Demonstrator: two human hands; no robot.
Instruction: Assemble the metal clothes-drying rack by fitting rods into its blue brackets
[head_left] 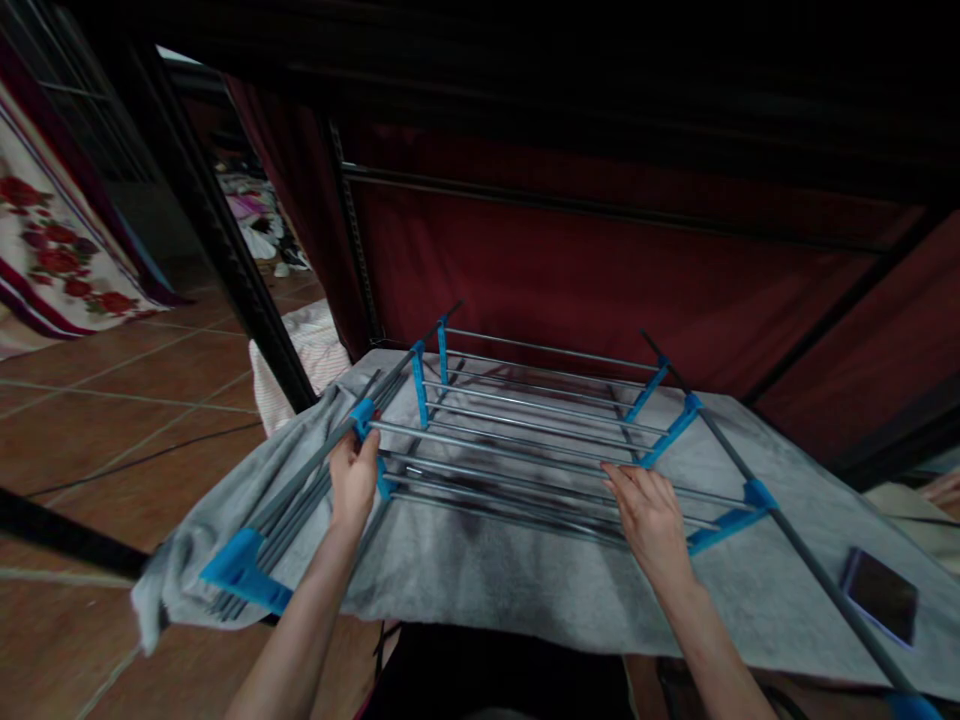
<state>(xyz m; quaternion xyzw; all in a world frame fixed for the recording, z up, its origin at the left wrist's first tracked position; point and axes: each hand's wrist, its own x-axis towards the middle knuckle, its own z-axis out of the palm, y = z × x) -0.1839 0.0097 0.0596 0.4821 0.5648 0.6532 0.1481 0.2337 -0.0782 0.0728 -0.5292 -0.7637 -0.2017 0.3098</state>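
A rack of grey metal rods (525,460) joined by blue plastic brackets (731,522) lies across a grey cloth (510,580). My left hand (354,478) is closed around the left end of the rack, its thumb and fingers at a blue connector (363,416) where a cross rod meets the long side pole. My right hand (646,512) has its fingers pressed together on a cross rod, right of the rack's middle. More grey rods lie bundled beside the left pole, above a blue end bracket (244,572).
A phone (881,595) lies on the grey cloth at the right. Dark metal posts (217,220) and a dark red curtain (570,270) stand around the surface. On the left are a tiled floor (172,400) and a floral blanket (64,240).
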